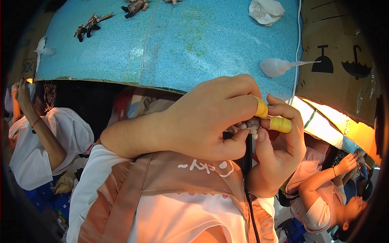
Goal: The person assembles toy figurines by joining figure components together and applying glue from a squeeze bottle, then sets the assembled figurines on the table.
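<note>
Close to my chest, both hands meet around a small figurine (253, 122) with a brown body and a pale, stubby limb pointing down. My left hand (214, 115) reaches in from the left and pinches it between thumb and fingers. From the right, my right hand (285, 141) grips the same piece with thumb and index finger. Yellow tape wraps a finger on each hand. Much of the figurine is hidden behind the fingers.
A blue-topped table (174, 48) lies ahead. On it are dark little figurines (89, 27), a brown figurine (135, 6), crumpled white tissue (266, 12) and a white squeeze bottle (276, 67) with a thin nozzle. Cardboard (336, 36) flanks it at right. People sit on both sides.
</note>
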